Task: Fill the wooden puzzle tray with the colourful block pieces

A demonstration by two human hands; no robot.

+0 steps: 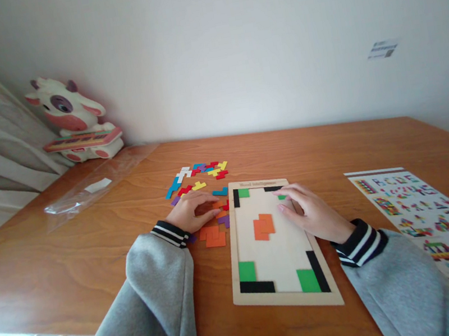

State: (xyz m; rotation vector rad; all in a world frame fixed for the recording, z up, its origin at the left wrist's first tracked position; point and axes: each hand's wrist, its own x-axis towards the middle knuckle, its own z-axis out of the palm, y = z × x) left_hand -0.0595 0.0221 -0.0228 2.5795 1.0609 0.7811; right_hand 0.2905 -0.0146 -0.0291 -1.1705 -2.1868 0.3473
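Note:
A wooden puzzle board (287, 303) lies flat on the table. Green squares and black bars sit at its corners, such as the green square (246, 272) and the black bar (257, 287). Two orange pieces (263, 227) lie near the board's middle. My right hand (310, 211) is over the top right of the board, thumb and fingers apart, fingertips at a partly hidden green piece (281, 197) and a black bar (271, 188). My left hand (192, 210) rests, fingers spread, over loose coloured pieces left of the board, partly hiding them. Orange squares (215, 240) lie just below it.
Several loose pieces, including a yellow piece (199, 185), lie beyond my left hand. A printed pattern sheet (442, 224) is at the right. At the back left are a clear plastic bag (83, 193) and a cow toy (75, 117) with a keyboard. A wall stands behind the table.

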